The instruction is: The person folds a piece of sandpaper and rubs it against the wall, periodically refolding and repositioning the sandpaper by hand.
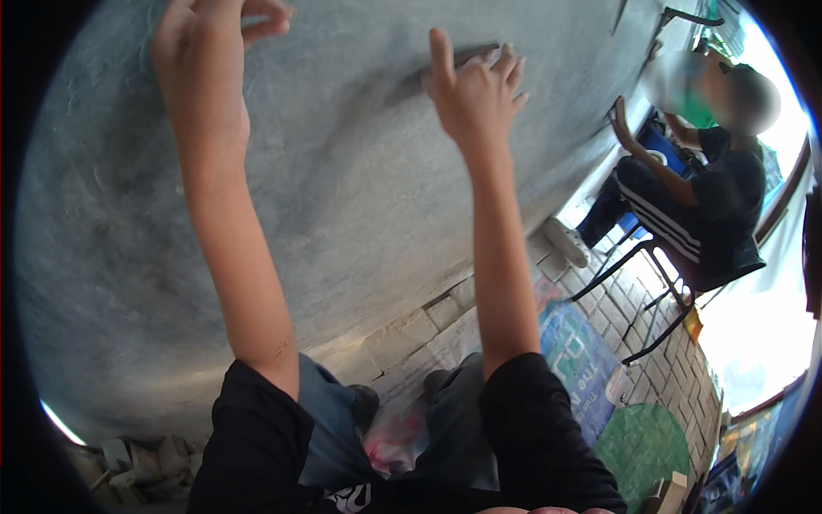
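Observation:
A grey, smooth cement-like wall (342, 197) with darker patches fills the view before me. High at the upper left, my left hand (205, 43) is raised by the wall; its visible fingers are loosely bent and apart, with nothing seen in them. The top edge of the picture cuts off part of that hand. My right hand (479, 94) is against the wall farther right, shut on a thin, dark flat tool (490, 48) that resembles a trowel blade. Most of this tool is hidden behind the hand, and a dark shadow falls beside it.
To the right, a person (728, 188) sits on a dark chair (685, 274), one hand at the same wall. Printed sheeting (578, 351) and a green round piece (642, 450) lie on the paving (693, 377). Broken blocks (145, 458) lie at lower left.

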### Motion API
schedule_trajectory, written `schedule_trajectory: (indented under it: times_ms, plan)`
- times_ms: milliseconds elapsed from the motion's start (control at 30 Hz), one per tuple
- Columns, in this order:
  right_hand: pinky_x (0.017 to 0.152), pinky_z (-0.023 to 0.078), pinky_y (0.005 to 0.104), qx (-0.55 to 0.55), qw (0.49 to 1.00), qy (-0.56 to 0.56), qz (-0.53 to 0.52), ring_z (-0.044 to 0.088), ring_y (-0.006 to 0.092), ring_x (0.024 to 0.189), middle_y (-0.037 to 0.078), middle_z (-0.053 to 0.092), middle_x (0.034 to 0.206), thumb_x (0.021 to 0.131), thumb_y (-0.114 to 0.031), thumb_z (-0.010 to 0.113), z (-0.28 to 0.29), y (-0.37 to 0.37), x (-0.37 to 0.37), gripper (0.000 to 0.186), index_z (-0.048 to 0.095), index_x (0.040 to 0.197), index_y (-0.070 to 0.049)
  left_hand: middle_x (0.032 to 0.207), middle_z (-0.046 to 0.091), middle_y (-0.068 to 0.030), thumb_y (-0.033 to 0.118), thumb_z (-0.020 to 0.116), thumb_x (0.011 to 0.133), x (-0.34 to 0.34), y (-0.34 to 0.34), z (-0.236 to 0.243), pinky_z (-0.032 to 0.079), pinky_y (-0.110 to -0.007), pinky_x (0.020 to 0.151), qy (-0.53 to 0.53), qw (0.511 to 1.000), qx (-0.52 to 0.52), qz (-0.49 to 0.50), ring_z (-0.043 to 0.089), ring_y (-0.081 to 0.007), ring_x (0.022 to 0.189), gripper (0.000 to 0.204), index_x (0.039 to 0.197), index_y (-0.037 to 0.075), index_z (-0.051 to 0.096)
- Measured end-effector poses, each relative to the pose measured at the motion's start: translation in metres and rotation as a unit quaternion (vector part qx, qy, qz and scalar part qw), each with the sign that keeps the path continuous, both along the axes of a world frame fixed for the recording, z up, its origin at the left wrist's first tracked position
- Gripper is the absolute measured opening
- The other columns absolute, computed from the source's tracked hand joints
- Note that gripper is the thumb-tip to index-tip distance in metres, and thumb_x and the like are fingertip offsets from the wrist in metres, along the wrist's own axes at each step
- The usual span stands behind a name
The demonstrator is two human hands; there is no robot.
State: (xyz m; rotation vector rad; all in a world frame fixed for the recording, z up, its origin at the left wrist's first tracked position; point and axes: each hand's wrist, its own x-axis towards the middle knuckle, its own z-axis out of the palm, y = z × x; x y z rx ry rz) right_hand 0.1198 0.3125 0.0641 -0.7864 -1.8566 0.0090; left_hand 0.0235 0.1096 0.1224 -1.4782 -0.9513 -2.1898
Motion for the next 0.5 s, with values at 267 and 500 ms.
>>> schedule_trajectory:
  times_ms: [267, 500]
  plan:
    - [0.117, 0.010, 0.0718, -0.084, 0.995, -0.028, 0.040, 0.007, 0.0481, 0.154, 0.037, 0.020, 0.160, 0.100, -0.072, 0.030, -0.001, 0.014, 0.013, 0.102, 0.044, 0.141, 0.020, 0.091, 0.069, -0.0045, 0.021, 0.066, 0.094, -0.020, 0.037, -0.003, 0.053, -0.026, 0.064, -0.077, 0.993, -0.088, 0.013, 0.062, -0.0096, 0.065, 0.019, 0.106, 0.007, 0.069]
    - [0.118, 0.010, 0.0693, -0.203, 0.979, 0.023, -0.004, 0.006, 0.0469, 0.155, 0.039, 0.020, 0.160, 0.101, -0.073, 0.022, 0.004, 0.008, 0.023, 0.103, 0.063, 0.119, 0.020, 0.090, 0.067, -0.0018, 0.019, 0.063, 0.094, -0.011, 0.032, -0.001, 0.051, -0.025, 0.067, -0.069, 0.994, -0.085, 0.012, 0.060, -0.0076, 0.068, 0.020, 0.111, 0.008, 0.067]
